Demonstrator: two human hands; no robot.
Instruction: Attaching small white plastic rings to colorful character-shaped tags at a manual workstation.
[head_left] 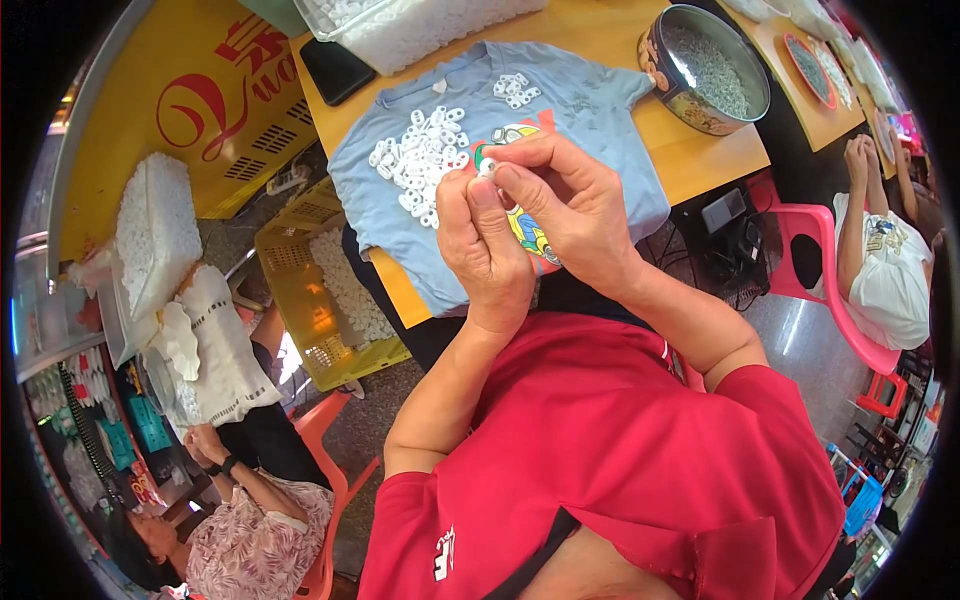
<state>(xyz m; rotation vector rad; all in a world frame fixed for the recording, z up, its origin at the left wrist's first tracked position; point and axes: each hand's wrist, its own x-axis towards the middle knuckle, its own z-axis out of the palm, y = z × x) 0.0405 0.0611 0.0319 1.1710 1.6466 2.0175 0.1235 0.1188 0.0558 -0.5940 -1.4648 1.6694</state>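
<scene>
Piece [486,168], small and white, pinched between left grip [486,243] and right grip [577,212], above the printed middle of a light blue T-shirt [610,115]. Both grips closed on it at thumb and forefinger, tips nearly meeting; much of the piece hidden by them, with a bit of green [480,154] just beside it, too small to make out. T-shirt spread across a yellow counter [705,165] and hanging over the near edge. On the cloth, close to the left grip, a loose pile of white pieces [412,160], each with dark holes; farther off, near the collar, a smaller cluster [516,91]. At the far left of the counter, a black phone [338,70] beside a clear tub [425,42] heaped with white bits. To the right, a round tin [690,110] with small greyish parts inside. Down on the left, a yellow crate [285,245] with more white bits. Co-worker [255,535] seated at lower left, hands together; another person [885,270] on a pink chair [800,235] at right.
</scene>
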